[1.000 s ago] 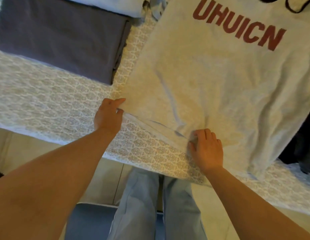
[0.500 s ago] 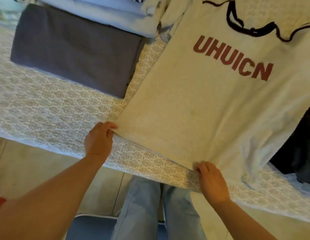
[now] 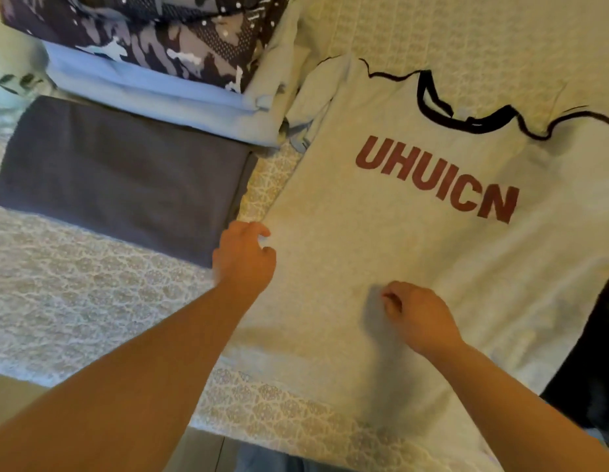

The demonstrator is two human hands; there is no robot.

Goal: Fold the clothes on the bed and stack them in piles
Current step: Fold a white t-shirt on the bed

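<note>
Bed (image 3: 75,321) covered in a pale lace-patterned spread, filling most of the head view. Across its right half lay a light grey T-shirt (image 3: 381,253), front up and spread flat, printed UHUICN in dark red, trimmed black at the neck, hem nearest the bed's near edge. On the left half sat a folded dark grey garment (image 3: 126,178), just beside the shirt's left side seam, a strip of bedspread between them. Behind it stood a stack: folded pale blue cloth (image 3: 153,93) at the bottom, a folded camouflage-print garment (image 3: 167,35) on top. At the right edge showed a black garment (image 3: 589,362), partly out of view, touching the shirt's right side. Left hand (image 3: 243,257) hung at the shirt's left edge, fingers loosely curled, thumb and forefinger apart, nothing pinched between them; blurred, so contact with the cloth could not be told. Right hand (image 3: 418,315) hovered over the shirt's lower middle, fingers curled inward, a soft shadow beneath it on the cloth; could not tell whether any fabric was held.
</note>
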